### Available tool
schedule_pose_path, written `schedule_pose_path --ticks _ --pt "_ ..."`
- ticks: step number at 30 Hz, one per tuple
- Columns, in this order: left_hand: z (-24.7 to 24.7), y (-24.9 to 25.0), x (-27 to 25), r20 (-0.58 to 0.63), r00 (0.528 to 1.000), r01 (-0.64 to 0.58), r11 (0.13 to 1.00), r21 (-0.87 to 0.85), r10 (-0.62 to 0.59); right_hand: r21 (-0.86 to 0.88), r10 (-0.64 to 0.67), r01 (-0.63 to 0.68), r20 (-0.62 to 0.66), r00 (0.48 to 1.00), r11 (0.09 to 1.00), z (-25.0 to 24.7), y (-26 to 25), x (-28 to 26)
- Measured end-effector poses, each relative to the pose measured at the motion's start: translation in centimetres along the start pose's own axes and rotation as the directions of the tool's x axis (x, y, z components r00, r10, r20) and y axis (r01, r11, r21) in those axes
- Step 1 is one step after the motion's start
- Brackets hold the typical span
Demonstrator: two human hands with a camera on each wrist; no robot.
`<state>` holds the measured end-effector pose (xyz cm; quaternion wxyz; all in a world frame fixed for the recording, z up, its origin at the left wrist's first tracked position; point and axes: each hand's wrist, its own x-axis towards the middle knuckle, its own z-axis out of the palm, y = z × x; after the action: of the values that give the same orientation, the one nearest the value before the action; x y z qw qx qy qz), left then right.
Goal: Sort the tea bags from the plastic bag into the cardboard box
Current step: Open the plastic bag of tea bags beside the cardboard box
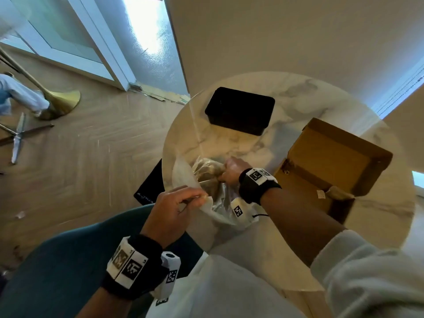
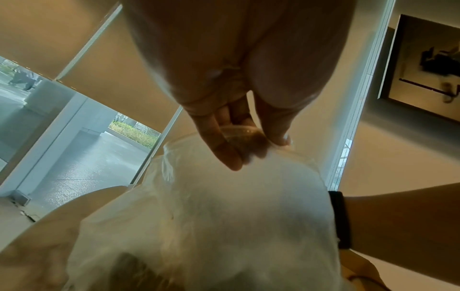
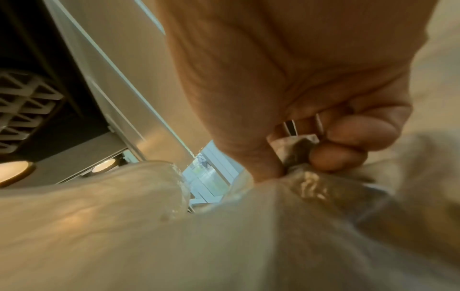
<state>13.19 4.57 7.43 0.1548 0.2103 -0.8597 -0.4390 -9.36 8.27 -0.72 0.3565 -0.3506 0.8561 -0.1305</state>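
Note:
A clear plastic bag (image 1: 183,173) lies on the round marble table (image 1: 286,92), holding several brownish tea bags (image 1: 206,171). My left hand (image 1: 183,200) pinches the bag's near rim (image 2: 239,132) between thumb and fingers and holds it open. My right hand (image 1: 229,173) reaches into the bag's mouth; its fingers (image 3: 348,141) curl round a tea bag (image 3: 296,145). The open cardboard box (image 1: 332,157) stands to the right of the bag, with one tea bag (image 1: 339,193) on its near right edge and a small tag (image 1: 321,193) on its floor.
A black rectangular container (image 1: 241,110) sits at the table's far side. A dark flat bag (image 1: 149,187) lies on the floor left of the table. A teal chair (image 1: 68,260) is under my left arm. At far left, a gold chair base (image 1: 62,102) and a person's leg.

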Motion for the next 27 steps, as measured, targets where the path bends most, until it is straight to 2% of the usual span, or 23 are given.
schedule_pose_path --ticks 3,7,9,12,15,17,18,20,23,24,27 --pt "-0.6 -0.9 1.7 0.016 1.000 -0.017 1.000 -0.016 0.017 -0.105 -0.009 -0.001 -0.098 0.995 0.994 -2.7 -1.2 2.3" --pt "0.0 -1.7 5.6 0.107 0.994 -0.003 1.000 -0.016 0.005 -0.111 0.041 -0.063 -0.191 0.981 0.992 -6.9 -0.3 4.3" --pt "0.8 -2.0 7.7 0.160 0.987 -0.008 1.000 -0.016 0.010 -0.052 0.053 -0.066 -0.217 0.975 0.996 -8.6 0.7 4.1" --pt "1.9 -2.5 10.9 0.210 0.978 0.006 0.997 -0.075 0.010 0.142 0.016 0.021 -0.256 0.967 0.990 -10.3 2.5 1.4" --pt "3.1 -3.2 14.1 0.233 0.970 -0.044 0.995 -0.092 0.064 0.382 -0.049 0.099 -0.137 0.989 0.919 -10.8 3.4 -4.1" --pt "3.9 -3.3 16.3 0.263 0.957 -0.099 0.990 -0.100 0.122 0.501 -0.098 0.080 0.010 0.995 0.862 -10.0 3.3 -7.0" --pt "4.3 -3.1 17.3 0.277 0.947 -0.142 0.985 -0.093 0.163 0.518 -0.098 0.069 0.029 0.995 0.853 -9.3 3.2 -7.6" --pt "5.1 -2.7 19.0 0.318 0.915 -0.235 0.969 -0.075 0.247 0.498 -0.045 0.085 -0.092 0.995 0.863 -7.5 3.2 -7.7" --pt "6.3 -2.0 20.6 0.385 0.854 -0.359 0.932 -0.047 0.348 0.542 0.062 0.138 -0.334 0.941 0.829 -6.1 3.7 -7.0" --pt "6.7 -1.9 21.0 0.408 0.836 -0.388 0.921 -0.032 0.367 0.539 0.067 0.153 -0.366 0.928 0.829 -5.7 4.2 -6.8" --pt "8.2 -1.6 21.0 0.501 0.769 -0.440 0.897 -0.036 0.397 0.381 0.028 0.146 -0.415 0.909 0.913 -4.3 6.5 -7.1"
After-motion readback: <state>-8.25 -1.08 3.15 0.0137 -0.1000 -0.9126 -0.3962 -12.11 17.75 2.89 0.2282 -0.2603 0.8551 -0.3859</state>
